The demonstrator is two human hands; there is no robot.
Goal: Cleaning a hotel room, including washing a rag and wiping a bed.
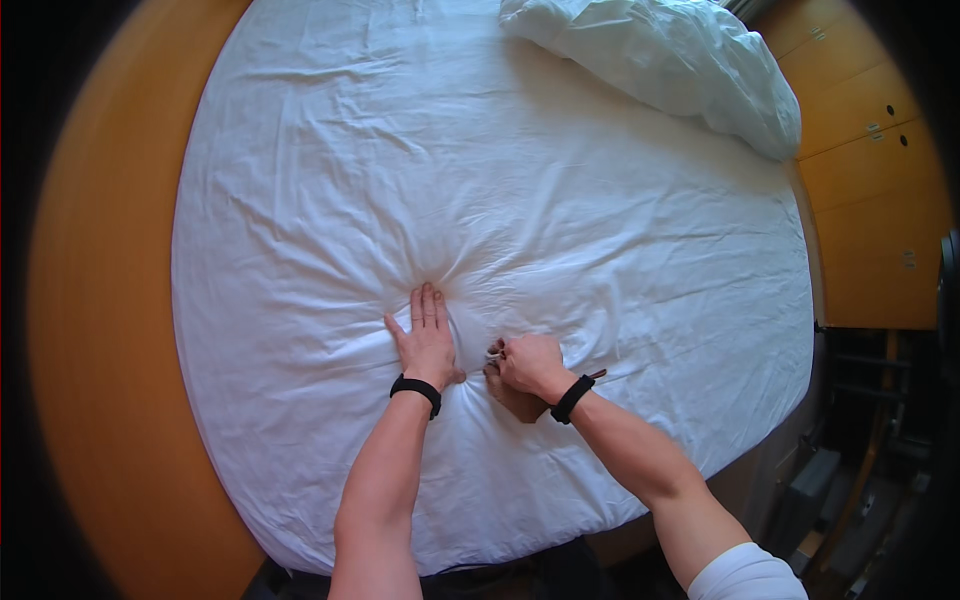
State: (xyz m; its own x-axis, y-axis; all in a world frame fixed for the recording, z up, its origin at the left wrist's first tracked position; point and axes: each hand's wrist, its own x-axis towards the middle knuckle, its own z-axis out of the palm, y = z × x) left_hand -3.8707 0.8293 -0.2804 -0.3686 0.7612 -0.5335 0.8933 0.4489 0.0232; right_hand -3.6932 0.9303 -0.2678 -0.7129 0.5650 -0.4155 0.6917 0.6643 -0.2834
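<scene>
My left hand (427, 345) lies palm down on the white fitted sheet (315, 420) of a bed, its fingers spread and pressing a dent into it. Creases run out from that dent. Just to the right, my right hand (531, 364) is curled into a fist around a brown object (521, 403), low against the sheet. The fist covers much of this object, so its kind is unclear; a small white bit shows by the fingertips. A thin reddish-brown tip (598, 373) sticks out beside the right wrist. Each wrist wears a black band.
A bunched white duvet (675, 67) lies at the far right corner of the bed. Along the left runs an orange-brown wooden surface (112, 300). Wooden cabinets (870, 225) stand at the right, above dark clutter with a grey box (810, 480).
</scene>
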